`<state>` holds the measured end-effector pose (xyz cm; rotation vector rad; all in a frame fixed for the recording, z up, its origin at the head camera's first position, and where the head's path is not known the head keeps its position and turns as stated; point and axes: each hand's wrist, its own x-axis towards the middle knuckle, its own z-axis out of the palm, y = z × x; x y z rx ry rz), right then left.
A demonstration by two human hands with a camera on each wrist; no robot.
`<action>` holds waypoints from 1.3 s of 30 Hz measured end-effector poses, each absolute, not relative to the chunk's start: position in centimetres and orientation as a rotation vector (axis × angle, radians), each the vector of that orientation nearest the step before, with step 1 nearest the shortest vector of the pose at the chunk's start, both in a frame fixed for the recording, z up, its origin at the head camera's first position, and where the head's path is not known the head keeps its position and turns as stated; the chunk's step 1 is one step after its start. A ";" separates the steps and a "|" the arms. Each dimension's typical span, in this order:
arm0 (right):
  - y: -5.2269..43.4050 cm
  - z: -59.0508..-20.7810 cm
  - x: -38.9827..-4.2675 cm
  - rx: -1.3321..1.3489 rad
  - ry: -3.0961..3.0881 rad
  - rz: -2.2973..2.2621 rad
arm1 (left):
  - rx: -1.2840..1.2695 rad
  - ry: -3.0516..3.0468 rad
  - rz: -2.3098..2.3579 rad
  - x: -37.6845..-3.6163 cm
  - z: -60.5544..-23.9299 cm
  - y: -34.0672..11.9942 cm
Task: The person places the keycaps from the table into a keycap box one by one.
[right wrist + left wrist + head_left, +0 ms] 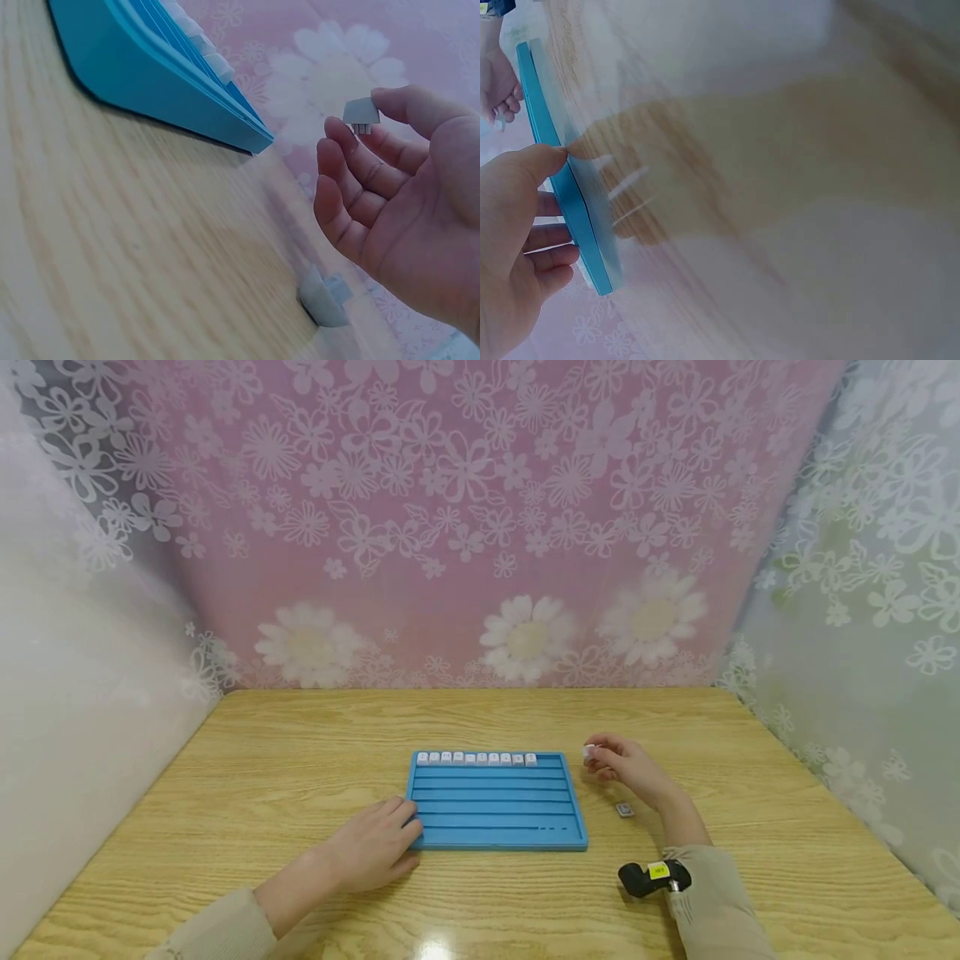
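A blue tray (487, 820) with ridged rows lies flat on the table, and white keycaps (470, 759) line its top row. My left hand (375, 843) grips the tray's left edge near the front corner. In the left wrist view, the thumb and fingers of the left hand (517, 225) touch the tray's blue side (576, 210). Right of the tray, my right hand (630, 770) pinches a white keycap (361, 111) between thumb and fingertips, above the table, its stem pointing down. Another keycap (625, 810) lies upside down on the table below that hand.
The wooden table (300, 727) reaches back to a pink flowered curtain (450, 527). Pale flowered sheets hang at the left and right sides. A black wrist camera (652, 878) is strapped to the right wrist.
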<state>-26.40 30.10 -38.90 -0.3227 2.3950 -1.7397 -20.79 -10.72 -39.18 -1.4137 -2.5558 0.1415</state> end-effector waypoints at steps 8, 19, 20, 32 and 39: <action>29.9 -39.2 -26.7 -0.278 2.426 -1.736 | -1.413 -2.550 0.139 -20.9 -39.3 -10.7; 29.2 -39.4 -27.3 -0.278 2.459 -1.681 | -1.413 -2.549 0.137 -20.8 -39.2 -10.7; 29.1 -39.5 -27.4 -0.272 2.461 -1.678 | -1.414 -2.547 0.131 -20.9 -39.2 -10.7; 27.6 -39.6 -28.0 -0.173 2.512 -1.651 | -1.415 -2.534 0.117 -21.0 -39.3 -10.9; 26.9 -39.9 -28.6 -0.121 2.563 -1.647 | -1.411 -2.549 0.132 -20.8 -39.0 -10.8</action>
